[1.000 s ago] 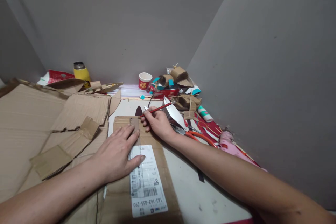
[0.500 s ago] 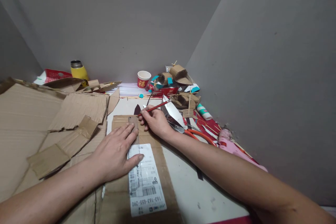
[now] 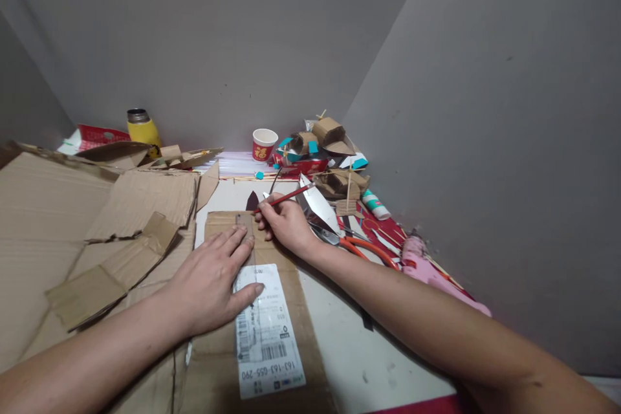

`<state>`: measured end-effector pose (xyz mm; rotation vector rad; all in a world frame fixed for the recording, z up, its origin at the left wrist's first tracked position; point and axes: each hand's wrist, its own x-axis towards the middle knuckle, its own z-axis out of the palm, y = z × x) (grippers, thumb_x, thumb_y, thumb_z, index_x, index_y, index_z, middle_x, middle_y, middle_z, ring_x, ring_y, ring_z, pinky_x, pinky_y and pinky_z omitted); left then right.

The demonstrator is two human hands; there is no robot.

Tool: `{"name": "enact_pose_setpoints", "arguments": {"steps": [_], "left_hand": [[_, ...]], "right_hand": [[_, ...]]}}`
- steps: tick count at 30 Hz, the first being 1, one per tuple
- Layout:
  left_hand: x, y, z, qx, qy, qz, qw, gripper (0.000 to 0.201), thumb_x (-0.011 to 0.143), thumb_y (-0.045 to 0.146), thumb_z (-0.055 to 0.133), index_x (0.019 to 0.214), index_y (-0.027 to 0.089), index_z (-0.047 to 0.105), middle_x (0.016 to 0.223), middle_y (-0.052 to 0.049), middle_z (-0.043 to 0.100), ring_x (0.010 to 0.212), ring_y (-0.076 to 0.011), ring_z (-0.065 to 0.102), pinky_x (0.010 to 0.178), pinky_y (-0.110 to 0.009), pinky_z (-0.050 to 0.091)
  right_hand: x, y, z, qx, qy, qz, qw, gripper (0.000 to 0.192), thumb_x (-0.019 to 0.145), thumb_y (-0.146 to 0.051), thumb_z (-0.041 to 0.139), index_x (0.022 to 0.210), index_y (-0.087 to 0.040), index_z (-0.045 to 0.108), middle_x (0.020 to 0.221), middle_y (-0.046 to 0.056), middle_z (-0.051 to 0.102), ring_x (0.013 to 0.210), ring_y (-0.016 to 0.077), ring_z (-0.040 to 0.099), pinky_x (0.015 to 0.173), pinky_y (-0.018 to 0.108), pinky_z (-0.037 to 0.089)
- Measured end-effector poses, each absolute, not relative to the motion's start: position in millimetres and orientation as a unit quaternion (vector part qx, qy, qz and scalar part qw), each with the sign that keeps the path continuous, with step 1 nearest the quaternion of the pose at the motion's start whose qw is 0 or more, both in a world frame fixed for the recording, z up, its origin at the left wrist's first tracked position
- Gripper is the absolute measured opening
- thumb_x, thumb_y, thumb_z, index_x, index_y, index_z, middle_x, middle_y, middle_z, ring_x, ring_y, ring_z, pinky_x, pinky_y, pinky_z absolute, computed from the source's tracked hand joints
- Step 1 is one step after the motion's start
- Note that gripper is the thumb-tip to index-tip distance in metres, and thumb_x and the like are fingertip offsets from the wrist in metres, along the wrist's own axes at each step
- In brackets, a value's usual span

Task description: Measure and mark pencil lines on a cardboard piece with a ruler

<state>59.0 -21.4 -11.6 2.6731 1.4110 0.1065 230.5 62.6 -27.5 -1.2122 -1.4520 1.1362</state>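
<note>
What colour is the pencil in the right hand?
Red; the pencil in the right hand shows best in the head view.

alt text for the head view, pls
The left hand presses a small cardboard strip flat on a labelled cardboard sheet, while the right hand holds a red pencil at the strip's far end. Orange-handled scissors and cardboard scraps lie around.

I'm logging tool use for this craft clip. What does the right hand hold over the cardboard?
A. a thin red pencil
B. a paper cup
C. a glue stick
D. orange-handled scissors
A: the right hand pinches a thin red pencil with its tip at the small cardboard strip, which the left hand presses flat; the scissors lie untouched beside the wrist.
</note>
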Motion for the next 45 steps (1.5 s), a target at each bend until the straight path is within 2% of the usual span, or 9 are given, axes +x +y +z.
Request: {"name": "enact_pose_setpoints", "arguments": {"steps": [14, 45], "left_hand": [[59.1, -20.5, -8.2, 0.878, 0.472, 0.036, 0.070, 0.076, 0.088, 0.062, 0.040, 0.147, 0.014, 0.038, 0.156, -0.016, 0.032, 0.140, -0.0347, 0.036, 0.112, -0.052, 0.033], [58.5, -20.1, -11.0, 0.884, 0.463, 0.039, 0.055, 0.074, 0.090, 0.063, 0.036, 0.146, 0.014, 0.039, 0.155, -0.016, 0.033, 0.140, -0.0339, 0.036, 0.112, -0.051, 0.034]], "right_hand": [[231.5, 63.2, -30.5, -0.476, -0.614, 0.447, 0.444, 0.018, 0.083, -0.035, 0.054, 0.075, -0.019, 0.051, 0.064, -0.002, 0.060, 0.047, 0.0089, 0.054, 0.031, 0.014, 0.041], [234.8, 64.9, -21.5, -0.491, -0.579, 0.468, 0.452, 0.017, 0.083, -0.027, 0.058, 0.071, -0.018, 0.050, 0.060, -0.002, 0.059, 0.044, 0.0075, 0.053, 0.031, 0.014, 0.042]]}}
